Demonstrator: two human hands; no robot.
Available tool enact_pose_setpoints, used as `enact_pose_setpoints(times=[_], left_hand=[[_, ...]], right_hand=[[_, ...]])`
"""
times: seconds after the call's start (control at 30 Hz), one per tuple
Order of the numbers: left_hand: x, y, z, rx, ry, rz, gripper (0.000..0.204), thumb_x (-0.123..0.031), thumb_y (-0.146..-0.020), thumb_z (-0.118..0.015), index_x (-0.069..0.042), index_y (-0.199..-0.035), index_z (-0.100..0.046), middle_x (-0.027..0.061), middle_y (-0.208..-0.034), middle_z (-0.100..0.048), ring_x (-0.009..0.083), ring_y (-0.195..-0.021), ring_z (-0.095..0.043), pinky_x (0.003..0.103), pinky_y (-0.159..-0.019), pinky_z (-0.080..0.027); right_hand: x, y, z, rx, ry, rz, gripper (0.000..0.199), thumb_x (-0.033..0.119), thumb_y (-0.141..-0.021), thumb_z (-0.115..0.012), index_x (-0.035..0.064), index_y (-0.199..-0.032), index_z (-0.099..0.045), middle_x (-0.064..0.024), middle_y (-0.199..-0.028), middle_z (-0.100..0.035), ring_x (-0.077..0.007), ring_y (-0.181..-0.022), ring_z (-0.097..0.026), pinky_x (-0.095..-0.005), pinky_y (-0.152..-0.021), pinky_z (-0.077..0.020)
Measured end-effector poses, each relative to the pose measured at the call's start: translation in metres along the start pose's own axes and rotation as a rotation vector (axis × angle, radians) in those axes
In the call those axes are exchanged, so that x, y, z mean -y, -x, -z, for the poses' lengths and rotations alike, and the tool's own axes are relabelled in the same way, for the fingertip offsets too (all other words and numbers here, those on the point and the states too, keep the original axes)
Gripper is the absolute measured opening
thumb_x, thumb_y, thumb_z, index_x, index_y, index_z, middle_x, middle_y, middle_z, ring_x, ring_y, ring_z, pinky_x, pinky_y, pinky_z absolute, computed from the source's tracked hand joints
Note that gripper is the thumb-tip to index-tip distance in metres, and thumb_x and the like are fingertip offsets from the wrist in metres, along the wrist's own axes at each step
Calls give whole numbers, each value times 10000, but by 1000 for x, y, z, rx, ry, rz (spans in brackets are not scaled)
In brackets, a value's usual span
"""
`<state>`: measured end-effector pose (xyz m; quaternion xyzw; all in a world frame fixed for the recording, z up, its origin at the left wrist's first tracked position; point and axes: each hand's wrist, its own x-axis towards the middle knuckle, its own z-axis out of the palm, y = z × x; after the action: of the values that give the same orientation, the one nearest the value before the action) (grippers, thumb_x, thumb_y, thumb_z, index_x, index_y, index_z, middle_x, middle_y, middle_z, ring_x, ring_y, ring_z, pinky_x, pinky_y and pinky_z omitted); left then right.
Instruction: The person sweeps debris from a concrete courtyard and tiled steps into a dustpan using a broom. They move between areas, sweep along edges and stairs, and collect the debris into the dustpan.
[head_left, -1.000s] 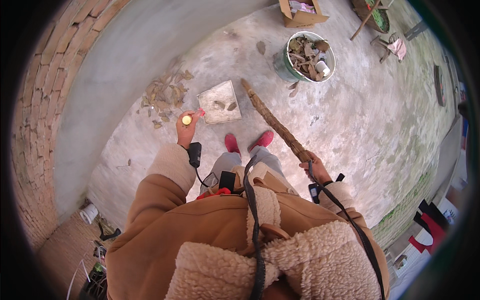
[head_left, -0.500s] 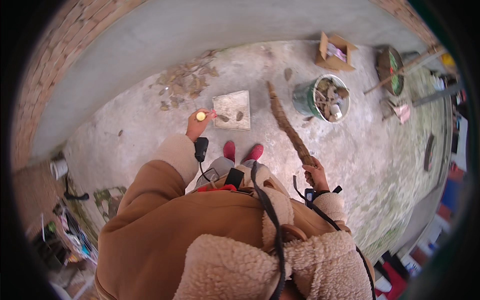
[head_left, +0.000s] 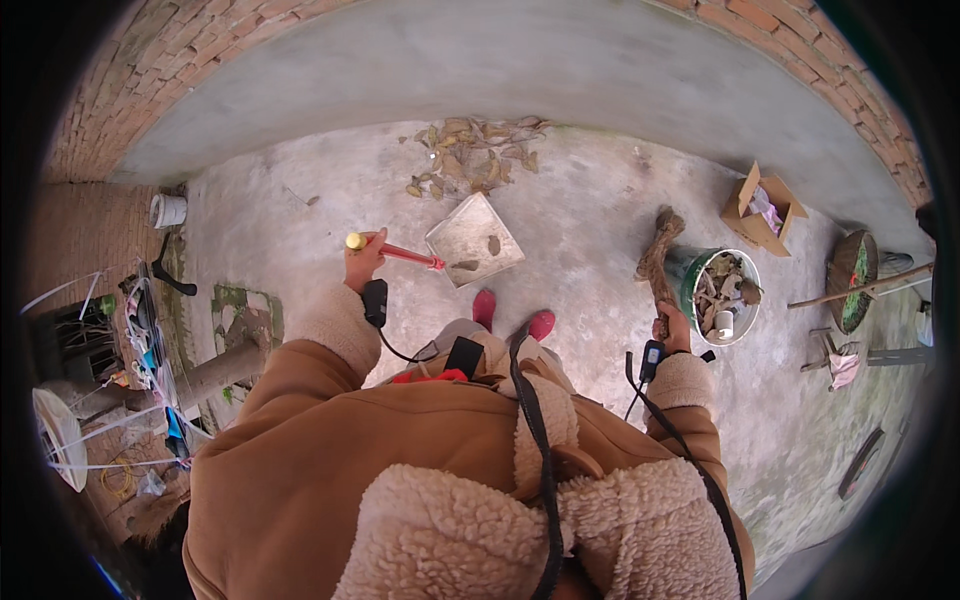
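Dustpan (head_left: 473, 228) and broom (head_left: 658, 258) in hands (head_left: 364, 264)

Fairly bright, soft, even light; direction hard to tell. Concrete floor (head_left: 590, 215) pale, looks slightly washed out around its middle; shading faint, soft-edged. Strong fisheye: brick wall (head_left: 200, 60) and grey wall (head_left: 450, 75) bow along the floor's far edge. Black vignette swallows all corners, fades in softly. Blue streak at lower left rim. Left hand (head_left: 362, 264) and right hand (head_left: 676, 328) readable, fine detail soft. Right rim smeary.
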<state>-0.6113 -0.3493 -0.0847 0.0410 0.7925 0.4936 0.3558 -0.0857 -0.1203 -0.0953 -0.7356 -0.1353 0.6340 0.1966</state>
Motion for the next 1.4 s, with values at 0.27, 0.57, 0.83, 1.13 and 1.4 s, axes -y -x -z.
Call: enact_pose_setpoints(times=[0.27, 0.57, 0.83, 1.13, 1.4], left_hand=[[-36, -117, 125, -251, 25, 16, 282, -309, -717, -687, -79, -814, -557, 20, -694, -526, 139, -578, -528, 249, -512, -477], [-93, -395, 212, -95, -139, -141, 243, -267, -723, -689, -59, -784, -578, 5, -637, -531, 84, -540, -504, 201, -483, -443], [-128, -540, 228, 16, -110, -308, 175, -194, -719, -691, -52, -753, -595, -43, -609, -500, 44, -502, -404, 203, -446, -317], [-121, -580, 249, 29, -112, -202, 179, -194, -708, -698, -67, -759, -583, -44, -621, -504, 45, -493, -402, 193, -441, -321], [-102, -563, 313, 43, -112, -138, 185, -210, -734, -681, -70, -806, -583, -42, -670, -510, 45, -537, -432, 187, -469, -345]], right_hand=[[-8, 8, -133, 58, 86, 112, 196, 67, -707, -604, 78, -818, -442, -13, -502, -391, -139, -327, -390, -277, -283, -264], [-13, 25, -417, 135, 257, 211, 275, 69, -720, -603, 74, -968, -484, 6, -502, -415, -99, -344, -399, -248, -288, -287], [-57, 47, -610, 237, 409, 209, 489, 58, -667, -630, 37, -1122, -454, -14, -636, -470, -100, -453, -417, -262, -378, -341], [-95, 82, -719, 454, 1087, 410, 659, 172, -640, -634, 81, -1242, -381, -201, -873, -577, -292, -794, -571, -337, -710, -448], [-83, 117, -683, 506, 1120, 426, 651, 149, -643, -634, 119, -1246, -389, -187, -844, -595, -279, -785, -588, -337, -690, -461]])
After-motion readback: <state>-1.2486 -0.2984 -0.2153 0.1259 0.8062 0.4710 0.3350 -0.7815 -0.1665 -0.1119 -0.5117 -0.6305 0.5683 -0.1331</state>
